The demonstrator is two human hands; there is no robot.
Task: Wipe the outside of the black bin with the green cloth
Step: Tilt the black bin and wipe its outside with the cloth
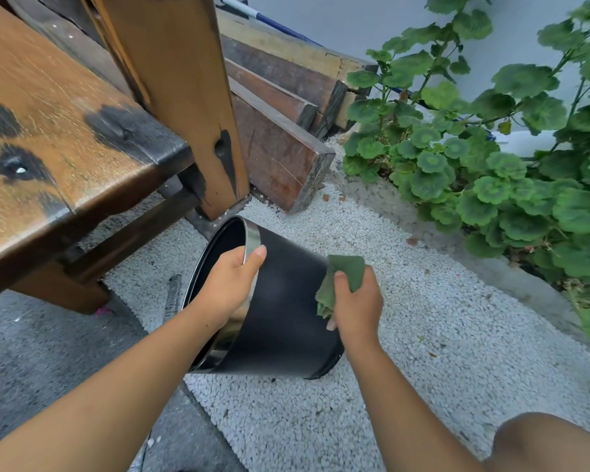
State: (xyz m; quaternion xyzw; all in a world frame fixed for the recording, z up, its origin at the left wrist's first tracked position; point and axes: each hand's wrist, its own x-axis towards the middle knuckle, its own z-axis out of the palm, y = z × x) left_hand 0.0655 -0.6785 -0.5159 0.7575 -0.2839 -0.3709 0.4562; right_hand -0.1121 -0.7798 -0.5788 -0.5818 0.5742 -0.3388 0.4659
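The black bin is tipped on its side over the white gravel, its mouth with a shiny metal rim facing left. My left hand grips that rim, fingers inside and thumb on the outer wall. My right hand holds the crumpled green cloth and presses it against the bin's outer wall near the base end.
A worn wooden bench and its post stand close on the left. Stacked timber beams lie behind the bin. A leafy green plant fills the right. White gravel surrounds the bin; my knee is at bottom right.
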